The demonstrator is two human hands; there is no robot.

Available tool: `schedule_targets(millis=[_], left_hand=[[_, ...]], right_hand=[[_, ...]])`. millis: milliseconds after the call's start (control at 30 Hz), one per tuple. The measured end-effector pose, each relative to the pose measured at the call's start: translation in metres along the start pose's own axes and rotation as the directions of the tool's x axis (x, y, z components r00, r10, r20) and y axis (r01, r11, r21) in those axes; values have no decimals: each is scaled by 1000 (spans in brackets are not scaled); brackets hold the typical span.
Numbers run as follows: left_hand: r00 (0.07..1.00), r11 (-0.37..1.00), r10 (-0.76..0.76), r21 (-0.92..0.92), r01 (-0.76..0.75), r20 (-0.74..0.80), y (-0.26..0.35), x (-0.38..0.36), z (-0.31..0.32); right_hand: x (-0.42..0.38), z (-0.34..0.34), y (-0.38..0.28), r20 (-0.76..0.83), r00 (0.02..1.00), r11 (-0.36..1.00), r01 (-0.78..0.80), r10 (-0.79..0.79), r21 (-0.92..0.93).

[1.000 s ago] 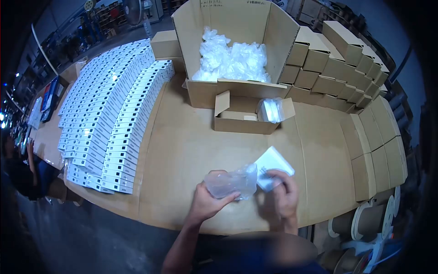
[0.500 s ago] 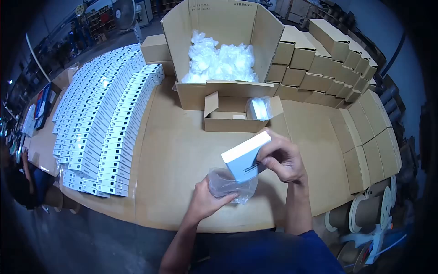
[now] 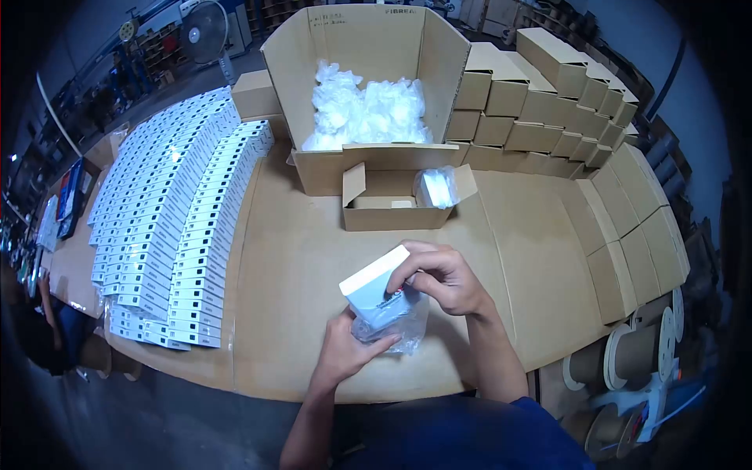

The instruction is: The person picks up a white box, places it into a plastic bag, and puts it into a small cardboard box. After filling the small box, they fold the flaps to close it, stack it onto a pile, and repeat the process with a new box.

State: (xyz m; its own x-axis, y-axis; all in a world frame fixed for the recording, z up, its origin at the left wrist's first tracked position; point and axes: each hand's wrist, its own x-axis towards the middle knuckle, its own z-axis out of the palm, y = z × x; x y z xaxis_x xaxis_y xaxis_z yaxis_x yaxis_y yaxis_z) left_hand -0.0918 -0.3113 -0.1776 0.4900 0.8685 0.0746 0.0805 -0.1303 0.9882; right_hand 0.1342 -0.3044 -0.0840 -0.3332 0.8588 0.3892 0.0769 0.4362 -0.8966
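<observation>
My right hand [image 3: 445, 278] pinches the upper right side of a small white and light-blue box [image 3: 374, 291], which is tilted. The box's lower part sits inside a clear plastic bag [image 3: 406, 333]. With fingers and thumb around it, my left hand [image 3: 350, 349] grips the bag from the left and below. Beyond my hands stands an open cardboard carton [image 3: 399, 219]. One bag-wrapped white box [image 3: 437, 188] rests in its right end, and a small pale piece lies on its floor.
Behind the carton, a large cardboard box [image 3: 364, 35] holds a heap of clear plastic bags [image 3: 368, 110]. Rows of white boxes [image 3: 168, 211] line the left. Brown cartons are stacked at the back right [image 3: 540, 102] and right edge [image 3: 638, 227]. Another person's arm [image 3: 48, 301] shows far left.
The white and blue box has moved down and left, deeper into the plastic bag. My right hand has travelled with it, while my left hand keeps its grip on the bag.
</observation>
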Motion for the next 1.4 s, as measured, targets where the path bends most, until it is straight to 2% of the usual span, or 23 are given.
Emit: schedule_targets(millis=[33, 133, 233, 333, 367, 433, 567, 667, 700, 933, 1067, 1100, 1167, 1267, 1300, 1400], left_hand=[[1000, 1000, -12, -14, 12, -5, -2, -1, 0], [999, 999, -29, 37, 28, 24, -8, -2, -2], [999, 994, -42, -96, 44, 19, -4, -5, -1], [1000, 886, 18, -462, -21, -11, -15, -8, 0], [998, 801, -50, -598, 27, -22, -17, -9, 1], [994, 814, -101, -578, 56, -45, -24, -10, 1], [985, 796, -118, -605, 21, -122, -25, -8, 5], [977, 827, -93, -561, -32, -194, -30, -6, 3], [976, 839, -73, -542, -52, -207, -29, -5, 2], [971, 926, 0, -367, -90, -239, -31, -1, -1], [973, 925, 69, -352, -146, -222, -13, 2, -4], [973, 941, 125, -287, -179, -196, -5, 4, -6], [974, 922, 127, -339, -186, -189, -6, 5, -4], [974, 897, 85, -409, -166, -209, -4, 4, 1], [973, 888, 66, -432, -158, -220, -3, 5, 3], [979, 888, 86, -432, -160, -186, -11, 6, 6]], right_hand=[[-1, -1, -1, 17, 999, 999, -33, 32, 22], [-2, 8, 5, -60, 995, 996, -77, 79, 36], [-5, 15, 11, -109, 980, 983, -155, 165, 94], [-14, 22, 22, -123, 963, 962, -221, 241, 161], [-16, 23, 23, -120, 956, 954, -246, 268, 174], [-22, 22, 30, -75, 958, 950, -263, 278, 170], [-35, 33, 36, -250, 935, 947, -183, 251, 264], [-59, 44, 49, -371, 805, 852, -289, 463, 436], [-64, 50, 46, -355, 767, 766, -263, 535, 587], [-67, 63, 46, -491, 740, 857, -225, 460, 463], [-75, 59, 63, -522, 787, 880, -55, 329, 471], [-72, 60, 61, -511, 804, 878, -29, 304, 477], [-77, 59, 71, -443, 852, 844, 2, 280, 537], [-64, 72, 47, -428, 850, 743, 66, 308, 666], [-60, 77, 39, -431, 833, 769, 10, 348, 640], [-65, 83, 49, -448, 815, 900, -191, 368, 393]])
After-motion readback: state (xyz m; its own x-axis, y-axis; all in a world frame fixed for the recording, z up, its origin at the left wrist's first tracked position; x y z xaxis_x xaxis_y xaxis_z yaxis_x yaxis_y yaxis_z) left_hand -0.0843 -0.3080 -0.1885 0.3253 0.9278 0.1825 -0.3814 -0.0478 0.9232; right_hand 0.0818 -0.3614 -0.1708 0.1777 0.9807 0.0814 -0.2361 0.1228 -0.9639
